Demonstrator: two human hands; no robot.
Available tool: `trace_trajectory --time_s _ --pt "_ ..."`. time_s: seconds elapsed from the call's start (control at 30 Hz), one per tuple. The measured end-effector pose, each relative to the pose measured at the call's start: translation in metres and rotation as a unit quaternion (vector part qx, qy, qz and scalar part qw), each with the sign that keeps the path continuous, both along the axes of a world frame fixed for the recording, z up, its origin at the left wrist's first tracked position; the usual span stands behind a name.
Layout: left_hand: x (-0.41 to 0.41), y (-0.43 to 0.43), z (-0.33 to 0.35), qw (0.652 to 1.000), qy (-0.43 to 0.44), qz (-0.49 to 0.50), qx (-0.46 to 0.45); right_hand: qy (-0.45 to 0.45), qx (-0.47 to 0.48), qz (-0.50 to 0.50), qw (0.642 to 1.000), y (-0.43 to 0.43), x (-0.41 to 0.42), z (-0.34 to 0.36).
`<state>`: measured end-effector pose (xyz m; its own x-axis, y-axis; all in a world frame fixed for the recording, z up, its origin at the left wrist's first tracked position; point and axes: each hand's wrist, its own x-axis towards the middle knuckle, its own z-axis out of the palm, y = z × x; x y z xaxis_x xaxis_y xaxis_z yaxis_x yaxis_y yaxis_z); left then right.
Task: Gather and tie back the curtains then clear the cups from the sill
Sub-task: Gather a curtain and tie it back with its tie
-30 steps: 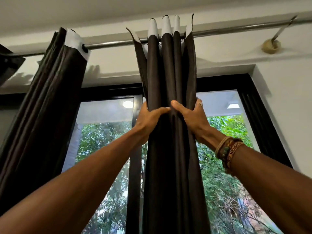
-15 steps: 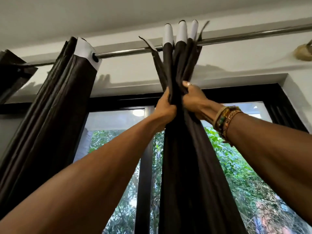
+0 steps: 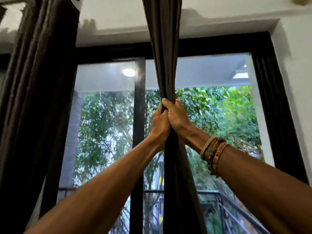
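While the left hand (image 3: 159, 123) and right hand (image 3: 175, 115), pressed together, grip the middle curtain (image 3: 164, 48), keep all folds tightly bunched before tying.

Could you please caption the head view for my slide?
The left hand and right hand grip the gathered dark curtain in front of the window.

The curtain (image 3: 162, 48) is dark cloth with a faint sheen, finely creased. The frame (image 3: 139, 132) looks glossy black, the wall (image 3: 295, 48) matt white paint. The bracelets (image 3: 213, 154) look beaded and threaded.
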<state>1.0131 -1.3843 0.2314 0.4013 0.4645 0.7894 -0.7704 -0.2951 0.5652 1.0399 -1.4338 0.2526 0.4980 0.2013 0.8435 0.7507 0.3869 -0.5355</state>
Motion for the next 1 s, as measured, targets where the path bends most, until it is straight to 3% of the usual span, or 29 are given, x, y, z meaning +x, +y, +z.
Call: trace_trajectory --time_s 0.17,0.37,0.63,0.8,0.9,1.0 --pt "-0.017 -0.001 -0.058 0.996 0.078 -0.028 0.020 0.034 -0.091 -0.007 0.995 -0.011 -0.008 -0.060" --pt "-0.038 -0.003 -0.077 0.991 0.119 -0.029 0.061 0.041 -0.123 -0.046 0.990 -0.014 -0.019 -0.071" --pt "-0.047 0.003 -0.126 0.988 0.150 -0.013 0.046 0.064 -0.155 -0.031 0.985 -0.017 -0.027 -0.122" --pt "-0.059 -0.003 -0.151 0.978 0.181 -0.084 -0.057 0.044 -0.175 0.041 0.983 -0.028 -0.034 -0.154" --pt "-0.059 -0.005 -0.168 0.963 0.189 -0.130 -0.141 0.155 -0.105 0.099 0.977 -0.033 -0.041 -0.178" --pt "-0.057 -0.011 -0.199 0.960 0.208 -0.097 -0.159 0.230 -0.068 0.044 0.970 -0.034 -0.045 -0.206"
